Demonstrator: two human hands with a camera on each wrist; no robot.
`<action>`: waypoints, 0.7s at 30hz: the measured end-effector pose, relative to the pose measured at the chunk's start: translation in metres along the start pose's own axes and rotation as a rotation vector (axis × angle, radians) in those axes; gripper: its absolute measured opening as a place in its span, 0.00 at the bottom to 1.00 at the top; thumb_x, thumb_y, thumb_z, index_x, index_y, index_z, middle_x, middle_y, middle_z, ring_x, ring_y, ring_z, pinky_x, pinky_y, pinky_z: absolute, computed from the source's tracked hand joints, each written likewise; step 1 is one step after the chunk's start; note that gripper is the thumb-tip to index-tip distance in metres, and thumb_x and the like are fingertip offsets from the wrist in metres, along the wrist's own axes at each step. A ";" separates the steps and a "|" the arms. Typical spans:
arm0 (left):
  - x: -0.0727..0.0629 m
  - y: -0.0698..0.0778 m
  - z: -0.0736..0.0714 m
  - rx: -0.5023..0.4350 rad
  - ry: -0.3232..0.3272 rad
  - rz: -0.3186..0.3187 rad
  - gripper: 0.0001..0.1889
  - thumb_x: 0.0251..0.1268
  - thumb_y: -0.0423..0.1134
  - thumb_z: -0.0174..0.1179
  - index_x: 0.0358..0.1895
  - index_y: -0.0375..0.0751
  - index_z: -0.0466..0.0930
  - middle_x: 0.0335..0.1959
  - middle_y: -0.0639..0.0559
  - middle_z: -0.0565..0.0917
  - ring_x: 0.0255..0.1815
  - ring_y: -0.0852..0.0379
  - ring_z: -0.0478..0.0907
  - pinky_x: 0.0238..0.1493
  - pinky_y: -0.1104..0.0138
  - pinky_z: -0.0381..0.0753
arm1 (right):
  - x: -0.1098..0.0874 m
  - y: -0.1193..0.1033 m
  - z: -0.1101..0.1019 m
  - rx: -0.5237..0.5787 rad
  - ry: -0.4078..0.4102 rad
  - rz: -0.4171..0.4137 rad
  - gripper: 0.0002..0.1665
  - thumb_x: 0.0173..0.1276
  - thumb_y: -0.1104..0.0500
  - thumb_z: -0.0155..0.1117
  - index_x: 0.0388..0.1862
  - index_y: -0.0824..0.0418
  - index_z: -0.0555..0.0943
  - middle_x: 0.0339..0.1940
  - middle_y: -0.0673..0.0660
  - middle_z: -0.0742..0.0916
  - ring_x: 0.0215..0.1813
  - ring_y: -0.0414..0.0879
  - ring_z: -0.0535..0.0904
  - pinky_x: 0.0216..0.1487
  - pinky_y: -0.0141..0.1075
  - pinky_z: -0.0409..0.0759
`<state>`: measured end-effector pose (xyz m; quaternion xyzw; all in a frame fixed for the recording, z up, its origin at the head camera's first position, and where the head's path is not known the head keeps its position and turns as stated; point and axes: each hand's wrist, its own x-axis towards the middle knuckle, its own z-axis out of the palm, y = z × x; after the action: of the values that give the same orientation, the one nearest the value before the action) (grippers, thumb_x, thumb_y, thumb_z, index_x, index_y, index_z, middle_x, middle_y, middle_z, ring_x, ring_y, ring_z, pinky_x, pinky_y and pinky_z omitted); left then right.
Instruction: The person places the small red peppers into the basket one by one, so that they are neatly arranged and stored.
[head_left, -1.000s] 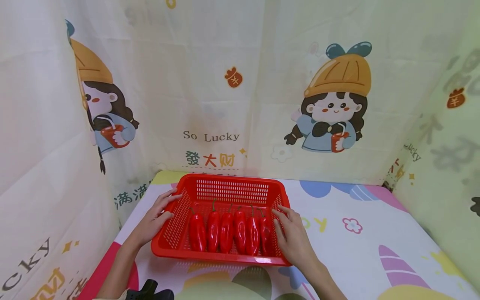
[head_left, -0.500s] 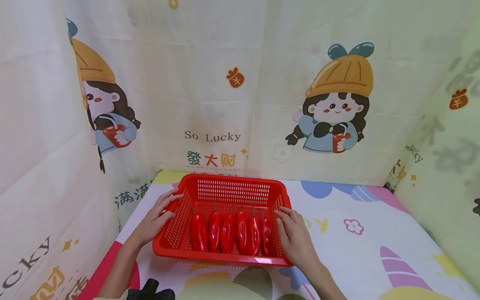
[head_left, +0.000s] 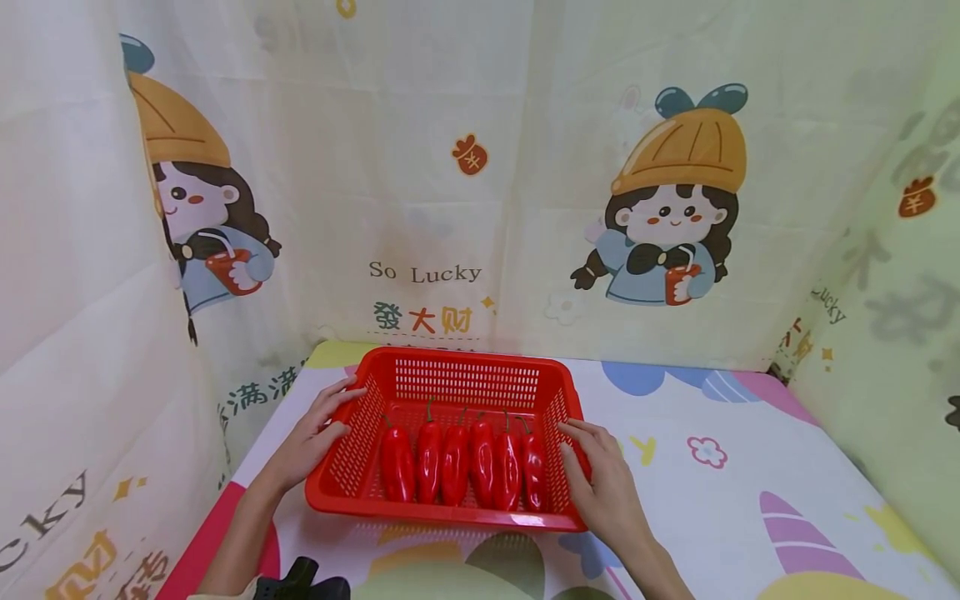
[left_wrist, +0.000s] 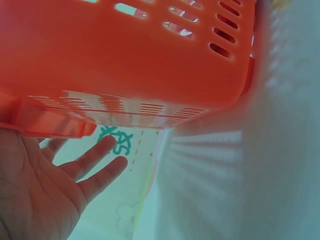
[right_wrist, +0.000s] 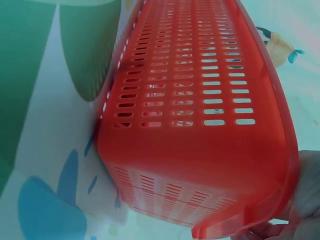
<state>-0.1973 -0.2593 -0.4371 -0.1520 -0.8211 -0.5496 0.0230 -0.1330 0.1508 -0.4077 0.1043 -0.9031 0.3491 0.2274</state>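
Note:
A red plastic basket with slotted walls stands on the table in the head view. Inside it, several glossy red chili peppers with green stems lie side by side in a row. My left hand rests on the left rim, its thumb and some fingertips over the edge. In the left wrist view, two of its fingers stretch out straight below the rim, and the palm is bare. At the right rim, my right hand touches the edge with loosely bent fingers. The right wrist view mostly hides that hand behind the basket corner.
The table has a colourful printed cover and extends to the right of the basket. Cream printed curtains enclose the back and both sides. A black device sits by my left wrist.
My right hand has shifted slightly outward to the right along the rim, its fingertips drawing back from inside the basket. The left hand, basket and peppers stay put.

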 end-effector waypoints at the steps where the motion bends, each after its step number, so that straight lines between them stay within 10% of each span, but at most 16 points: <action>1: 0.000 0.000 0.000 -0.003 -0.001 0.001 0.31 0.69 0.28 0.55 0.75 0.41 0.66 0.82 0.46 0.53 0.72 0.32 0.63 0.45 0.59 0.89 | -0.001 0.000 -0.001 -0.005 0.011 -0.011 0.22 0.67 0.65 0.69 0.60 0.63 0.83 0.60 0.61 0.83 0.62 0.57 0.78 0.53 0.57 0.85; 21: -0.004 0.001 -0.004 -0.007 0.013 -0.008 0.31 0.70 0.29 0.56 0.76 0.44 0.66 0.82 0.46 0.54 0.72 0.33 0.63 0.45 0.59 0.89 | -0.015 0.006 -0.017 -0.024 0.126 -0.140 0.21 0.65 0.68 0.70 0.57 0.62 0.84 0.56 0.57 0.86 0.58 0.52 0.80 0.51 0.60 0.84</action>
<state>-0.1942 -0.2635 -0.4353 -0.1452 -0.8196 -0.5536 0.0257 -0.1159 0.1674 -0.4076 0.1421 -0.8816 0.3274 0.3090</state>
